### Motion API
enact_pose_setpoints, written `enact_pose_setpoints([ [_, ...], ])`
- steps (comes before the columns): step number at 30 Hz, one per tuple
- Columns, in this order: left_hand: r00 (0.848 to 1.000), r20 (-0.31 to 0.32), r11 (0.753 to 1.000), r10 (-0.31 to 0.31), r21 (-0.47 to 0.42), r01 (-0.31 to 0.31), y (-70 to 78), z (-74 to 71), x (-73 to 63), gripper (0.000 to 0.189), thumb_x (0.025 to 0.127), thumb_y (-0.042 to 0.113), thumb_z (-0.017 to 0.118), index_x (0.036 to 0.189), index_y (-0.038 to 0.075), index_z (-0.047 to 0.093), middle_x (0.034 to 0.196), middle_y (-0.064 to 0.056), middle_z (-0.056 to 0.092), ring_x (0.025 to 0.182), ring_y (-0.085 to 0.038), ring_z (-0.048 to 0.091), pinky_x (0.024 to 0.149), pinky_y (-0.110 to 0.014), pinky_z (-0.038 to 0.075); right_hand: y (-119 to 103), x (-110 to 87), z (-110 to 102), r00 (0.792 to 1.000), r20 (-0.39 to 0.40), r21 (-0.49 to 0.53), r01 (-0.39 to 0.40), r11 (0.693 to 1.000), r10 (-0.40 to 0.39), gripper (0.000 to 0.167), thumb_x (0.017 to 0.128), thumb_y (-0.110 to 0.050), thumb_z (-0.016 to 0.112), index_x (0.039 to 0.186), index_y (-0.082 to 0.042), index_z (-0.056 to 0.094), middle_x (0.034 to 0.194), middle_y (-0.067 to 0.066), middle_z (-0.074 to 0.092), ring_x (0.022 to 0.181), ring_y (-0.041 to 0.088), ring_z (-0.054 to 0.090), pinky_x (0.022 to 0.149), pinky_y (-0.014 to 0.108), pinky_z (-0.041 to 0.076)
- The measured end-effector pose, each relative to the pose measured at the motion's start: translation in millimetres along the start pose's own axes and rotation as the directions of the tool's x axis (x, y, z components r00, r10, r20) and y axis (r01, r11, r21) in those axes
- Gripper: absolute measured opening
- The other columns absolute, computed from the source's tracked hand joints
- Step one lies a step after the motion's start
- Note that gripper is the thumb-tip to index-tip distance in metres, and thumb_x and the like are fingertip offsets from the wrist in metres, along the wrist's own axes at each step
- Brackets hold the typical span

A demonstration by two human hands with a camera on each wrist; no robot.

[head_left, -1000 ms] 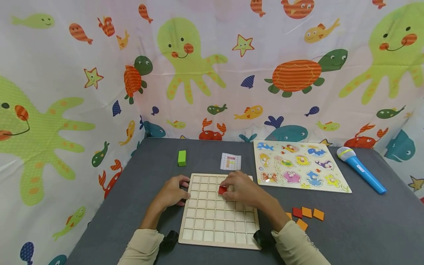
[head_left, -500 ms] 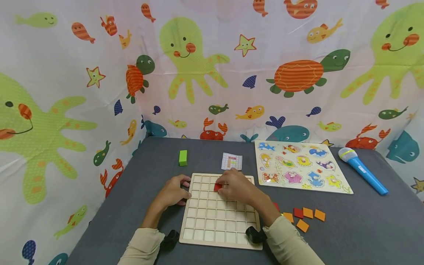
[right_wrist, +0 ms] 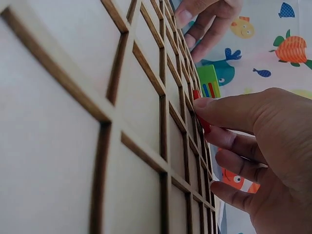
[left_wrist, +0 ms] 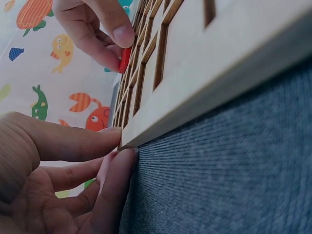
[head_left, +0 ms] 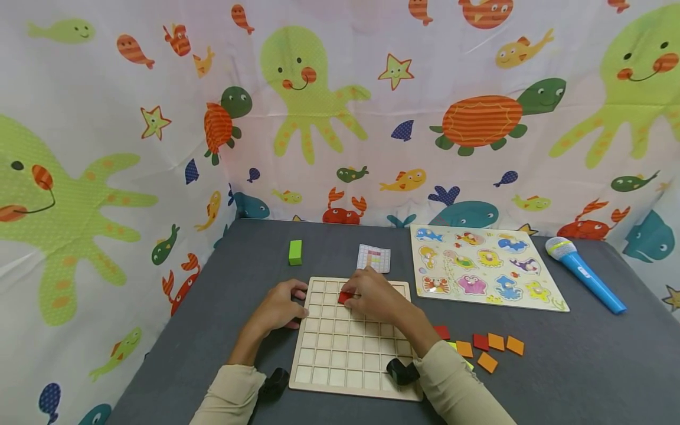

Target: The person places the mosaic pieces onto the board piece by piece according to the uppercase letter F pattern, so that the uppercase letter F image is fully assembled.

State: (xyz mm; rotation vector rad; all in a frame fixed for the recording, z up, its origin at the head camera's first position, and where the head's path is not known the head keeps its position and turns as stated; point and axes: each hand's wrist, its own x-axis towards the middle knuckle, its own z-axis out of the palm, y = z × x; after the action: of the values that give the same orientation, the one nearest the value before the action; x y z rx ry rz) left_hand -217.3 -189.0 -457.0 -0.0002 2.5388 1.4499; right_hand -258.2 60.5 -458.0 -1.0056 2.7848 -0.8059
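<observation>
A wooden grid board (head_left: 324,359) with square cells lies on the table, its front edge facing me. On its left side, my left hand (head_left: 278,307) pinches the rim, thumb above and fingers at the lower edge, as the left wrist view shows. My right hand (head_left: 375,297) reaches over the upper part of the board and pinches a small red square tile (head_left: 344,297) between thumb and fingers. In the right wrist view the red tile (right_wrist: 196,94) stands tilted at the grid; whether it sits in a cell I cannot tell. The cells in view hold no other tiles.
Loose orange tiles (head_left: 487,362), red tiles (head_left: 480,342) and partly hidden yellow-green ones lie right of the board. Behind it are a green block (head_left: 295,252) and a printed grid card (head_left: 374,258). A sea-animal puzzle (head_left: 480,268) and blue toy microphone (head_left: 587,274) lie back right.
My right hand has slid left across the upper rows with the red tile, uncovering more loose tiles at the right. The left hand stays on the board's edge.
</observation>
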Motion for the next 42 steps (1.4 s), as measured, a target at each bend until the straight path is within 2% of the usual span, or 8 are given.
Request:
enact_pose_setpoints([
  [8,1.000,0.004,1.000,0.008,-0.005,-0.008,0.8,-1.1,0.1,0.053,0.087,-0.007,0.075,0.139,-0.002,0.061,0.120,-0.016,0.061,0.084,-0.023,0.068,0.063,-0.040,0.064,0,0.7,0,1.000,-0.004,0.010,0.007,1.000,-0.007,0.022,0.093,-0.016,0.082,0.114,-0.007,0.082,0.109,0.004,0.073,0.103,0.020,0.060,0.092,0.046,0.048],
  [17,1.000,0.010,1.000,-0.006,-0.011,0.006,0.5,-1.0,-0.5,0.053,0.088,-0.007,0.074,0.140,-0.001,0.061,0.121,-0.016,0.061,0.084,-0.024,0.068,0.065,-0.040,0.064,-3,0.8,1,0.999,0.019,0.038,-0.050,0.998,0.050,0.023,0.093,-0.018,0.082,0.115,-0.012,0.083,0.111,0.001,0.070,0.102,0.019,0.054,0.087,0.044,0.043],
  [26,1.000,0.010,1.000,-0.016,-0.009,0.016,0.7,-1.1,-0.4,0.053,0.088,-0.007,0.074,0.140,0.000,0.061,0.121,-0.016,0.061,0.084,-0.024,0.068,0.065,-0.040,0.064,-4,-1.2,-3,0.996,0.051,0.090,-0.083,0.992,0.078,0.024,0.094,-0.016,0.080,0.118,-0.010,0.082,0.115,0.002,0.073,0.109,0.021,0.058,0.095,0.048,0.044],
  [34,1.000,0.017,1.000,-0.012,-0.020,0.012,1.2,-3.0,-0.3,0.055,0.088,-0.007,0.074,0.141,-0.001,0.060,0.122,-0.017,0.060,0.085,-0.024,0.069,0.065,-0.041,0.064,-2,-10.1,-8,0.999,0.017,0.133,-0.032,0.991,0.030,0.026,0.093,-0.011,0.078,0.118,-0.007,0.081,0.112,0.005,0.074,0.109,0.025,0.060,0.096,0.048,0.048],
  [42,1.000,0.021,1.000,-0.022,-0.013,0.023,2.5,-2.9,-0.9,0.054,0.089,-0.006,0.075,0.140,-0.001,0.060,0.122,-0.017,0.060,0.085,-0.024,0.068,0.065,-0.040,0.064,-6,-24.0,-15,0.998,0.013,0.232,-0.066,0.970,0.065,0.025,0.098,-0.014,0.075,0.121,-0.007,0.080,0.118,0.006,0.073,0.118,0.025,0.060,0.103,0.052,0.050],
])
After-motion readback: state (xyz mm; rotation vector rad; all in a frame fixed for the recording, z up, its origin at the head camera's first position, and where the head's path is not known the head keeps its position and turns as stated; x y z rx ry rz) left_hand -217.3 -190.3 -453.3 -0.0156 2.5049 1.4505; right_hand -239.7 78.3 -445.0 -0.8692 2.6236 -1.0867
